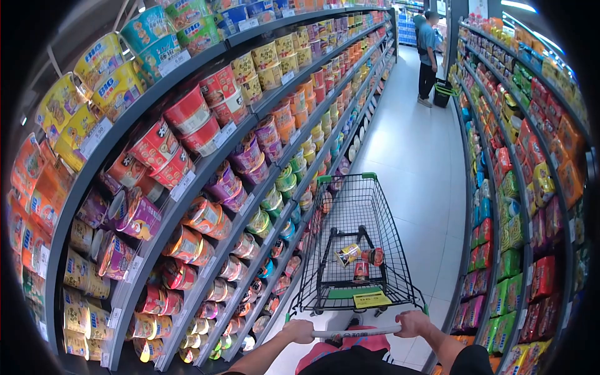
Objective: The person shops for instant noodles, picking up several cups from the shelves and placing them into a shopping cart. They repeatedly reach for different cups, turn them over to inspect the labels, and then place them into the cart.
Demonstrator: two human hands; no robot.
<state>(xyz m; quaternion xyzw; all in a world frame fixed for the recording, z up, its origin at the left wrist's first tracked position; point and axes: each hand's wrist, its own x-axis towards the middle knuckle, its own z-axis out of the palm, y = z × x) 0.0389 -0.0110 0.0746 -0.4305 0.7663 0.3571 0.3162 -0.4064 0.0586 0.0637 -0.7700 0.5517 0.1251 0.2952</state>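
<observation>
A shopping cart (342, 294) stands in front of me in the aisle, a black wire basket with green trim. My left hand (299, 331) is closed around the left end of its light grey handle bar (356, 333). At the bar's right end, the fingers of my right hand (412, 324) are wrapped round it too. Inside the basket lie a yellow package (348, 254), a dark red container (373, 256) and a red package (361, 271); their exact kinds are too small to make out. A yellow sign (372, 299) hangs on the near side of the cart.
Tall shelves of instant noodle cups (203, 219) line the left side, close to the cart. Shelves of bagged packets (500, 234) run along the right. Farther down the tiled aisle (412, 150), a person (427, 59) stands beside a black and green shopping basket (442, 94).
</observation>
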